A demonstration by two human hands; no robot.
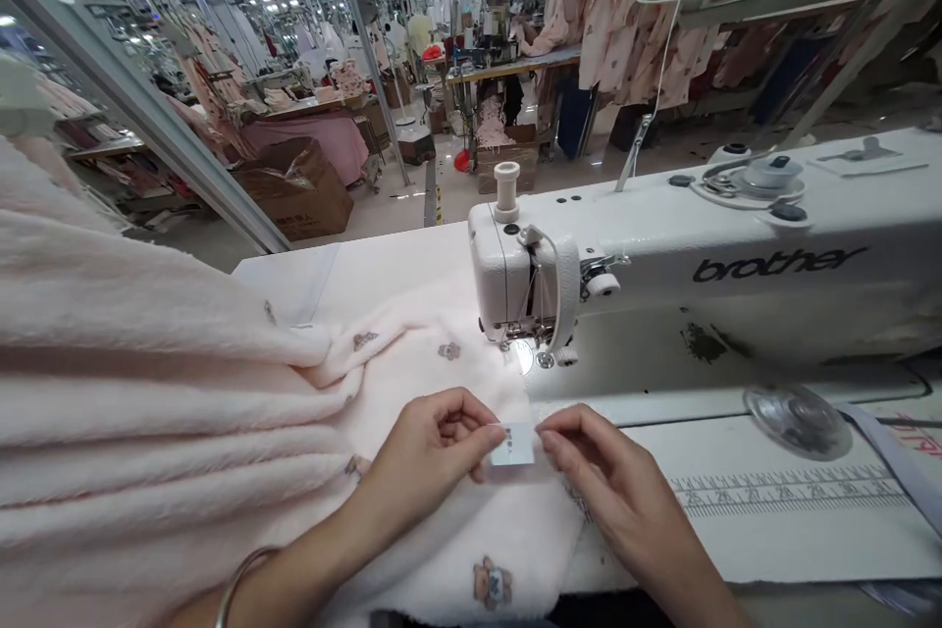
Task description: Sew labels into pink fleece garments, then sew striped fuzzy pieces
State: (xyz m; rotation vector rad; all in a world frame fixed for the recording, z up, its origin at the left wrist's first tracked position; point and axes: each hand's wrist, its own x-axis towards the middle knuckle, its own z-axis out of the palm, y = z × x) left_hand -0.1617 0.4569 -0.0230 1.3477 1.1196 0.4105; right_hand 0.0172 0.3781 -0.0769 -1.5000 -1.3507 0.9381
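Note:
A small white label [513, 444] with dark print is pinched at its left end by my left hand [445, 446], thumb on top. My right hand [600, 471] is at the label's right side, thumb and forefinger pressed together; whether they grip the label's edge or the fabric is too small to tell. Beneath both hands lies pale pink plush fabric [442, 530] printed with small bears, heaped in folds to the left. Just beyond the hands, the needle area of a white sewing machine [526, 285] is lit over the fabric's edge.
The machine's arm spans the right side. A ruler strip [795, 491] and a clear round dish [799, 422] lie on the right of the table. A metal post [139, 108] slants at the left. Behind are a cardboard box [298, 186] and hanging pink garments [648, 10].

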